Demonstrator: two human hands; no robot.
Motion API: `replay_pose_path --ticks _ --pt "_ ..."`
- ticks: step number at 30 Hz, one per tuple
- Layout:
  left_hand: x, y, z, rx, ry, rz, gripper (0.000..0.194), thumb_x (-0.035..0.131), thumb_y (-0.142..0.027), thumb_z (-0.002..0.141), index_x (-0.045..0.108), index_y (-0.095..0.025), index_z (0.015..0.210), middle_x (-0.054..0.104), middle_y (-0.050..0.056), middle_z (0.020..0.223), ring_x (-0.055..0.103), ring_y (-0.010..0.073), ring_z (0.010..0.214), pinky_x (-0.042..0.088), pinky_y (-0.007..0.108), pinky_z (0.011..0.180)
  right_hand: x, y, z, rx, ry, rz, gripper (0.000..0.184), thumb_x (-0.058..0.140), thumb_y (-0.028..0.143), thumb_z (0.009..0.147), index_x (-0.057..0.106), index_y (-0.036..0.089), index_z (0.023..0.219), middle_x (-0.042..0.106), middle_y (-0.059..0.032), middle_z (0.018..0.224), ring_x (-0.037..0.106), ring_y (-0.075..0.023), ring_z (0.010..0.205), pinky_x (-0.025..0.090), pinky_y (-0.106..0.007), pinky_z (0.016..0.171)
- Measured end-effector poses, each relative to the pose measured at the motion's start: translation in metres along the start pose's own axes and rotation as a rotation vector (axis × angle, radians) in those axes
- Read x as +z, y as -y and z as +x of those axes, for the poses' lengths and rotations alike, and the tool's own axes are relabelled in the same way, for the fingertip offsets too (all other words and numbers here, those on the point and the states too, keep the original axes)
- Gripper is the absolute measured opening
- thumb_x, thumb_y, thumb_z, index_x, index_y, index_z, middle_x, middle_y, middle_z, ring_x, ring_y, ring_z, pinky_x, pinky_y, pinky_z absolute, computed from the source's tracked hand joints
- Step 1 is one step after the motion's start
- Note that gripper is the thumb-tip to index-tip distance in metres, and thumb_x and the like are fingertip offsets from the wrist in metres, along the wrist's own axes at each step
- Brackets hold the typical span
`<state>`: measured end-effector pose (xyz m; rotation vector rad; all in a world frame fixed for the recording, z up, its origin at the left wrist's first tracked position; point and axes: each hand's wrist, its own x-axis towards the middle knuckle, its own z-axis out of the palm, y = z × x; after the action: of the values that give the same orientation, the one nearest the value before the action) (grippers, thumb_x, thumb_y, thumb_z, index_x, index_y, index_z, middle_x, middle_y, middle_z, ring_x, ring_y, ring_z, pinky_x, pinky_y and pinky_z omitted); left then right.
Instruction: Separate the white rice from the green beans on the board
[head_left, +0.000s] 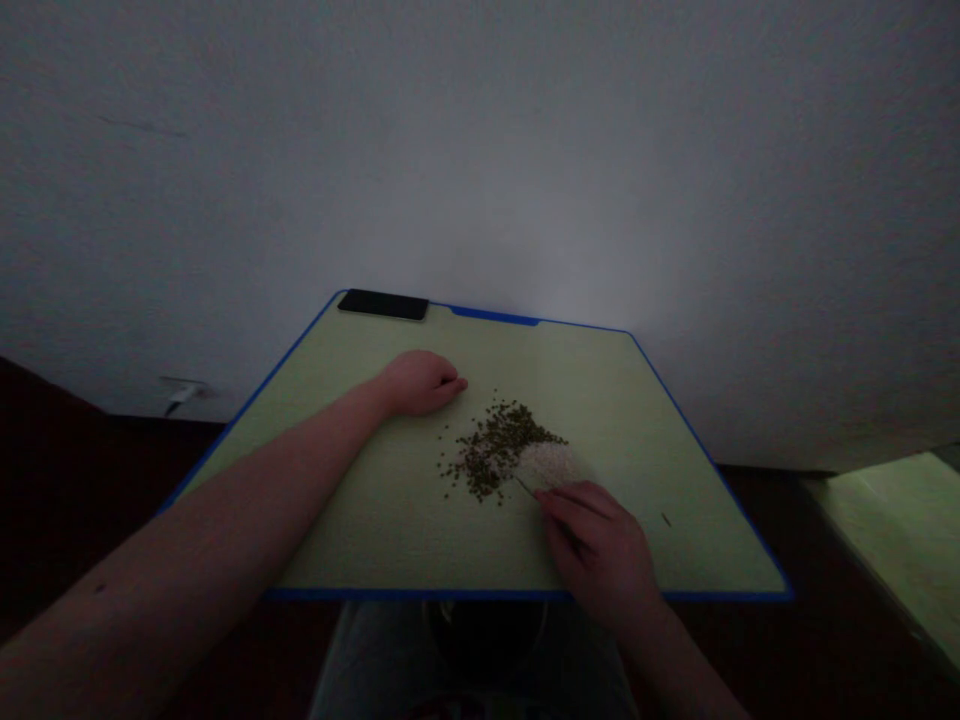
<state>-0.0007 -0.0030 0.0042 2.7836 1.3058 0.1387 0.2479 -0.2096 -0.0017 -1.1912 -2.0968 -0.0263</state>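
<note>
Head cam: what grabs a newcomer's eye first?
The scatter of small dark green grains running into a white heap of fine grains, mid-board on the pale green, blue-edged board. The right hand sits at the heap's near edge, pinching a thin pointed tool, while the left hand rests on the board to the left. A black phone lies at the board's far left corner.

Dark seed pile touching white grain mound.
</note>
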Motion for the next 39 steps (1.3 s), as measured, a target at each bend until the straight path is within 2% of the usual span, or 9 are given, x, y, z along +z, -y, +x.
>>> replay_pose_path --ticks 13,26,34,39 --pt "0.0012 0.0012 0.0008 0.016 -0.013 0.005 0.052 0.033 -0.051 0.095 0.059 -0.019 0.063 0.065 0.007 0.069 0.049 0.018 0.061 0.024 0.034 0.057 -0.0015 0.0029 -0.0001 -0.054 0.044 0.131 0.023 0.057 0.008 0.088 0.073 0.018 0.1 0.074 -0.0072 0.085 0.068 -0.0201 0.074 0.059 -0.032 0.067" --pt "0.0029 0.0023 0.0008 0.006 -0.016 -0.027 0.051 0.034 -0.052 0.093 0.056 -0.02 0.061 0.061 0.007 0.066 0.045 0.0175 0.059 0.022 0.035 0.057 0.0018 0.0005 0.0004 -0.071 0.053 0.151 0.023 0.056 0.008 0.089 0.073 0.019 0.102 0.075 -0.0076 0.087 0.069 -0.0204 0.076 0.059 -0.033 0.069" --pt "0.0017 0.0008 0.0005 -0.004 -0.012 -0.025 0.051 0.033 -0.052 0.093 0.055 -0.02 0.06 0.058 0.006 0.063 0.042 0.0169 0.056 0.021 0.035 0.057 0.0033 0.0007 0.0021 -0.049 0.058 0.167 0.024 0.057 0.008 0.089 0.074 0.019 0.101 0.075 -0.0074 0.087 0.069 -0.0202 0.076 0.059 -0.033 0.069" --pt "0.0013 0.0003 0.0005 0.002 -0.009 -0.013 0.051 0.033 -0.051 0.094 0.057 -0.02 0.061 0.061 0.007 0.065 0.044 0.0174 0.058 0.021 0.035 0.057 0.0046 0.0014 0.0048 -0.027 0.084 0.2 0.024 0.057 0.008 0.088 0.074 0.018 0.101 0.076 -0.0079 0.088 0.07 -0.0201 0.078 0.059 -0.032 0.069"
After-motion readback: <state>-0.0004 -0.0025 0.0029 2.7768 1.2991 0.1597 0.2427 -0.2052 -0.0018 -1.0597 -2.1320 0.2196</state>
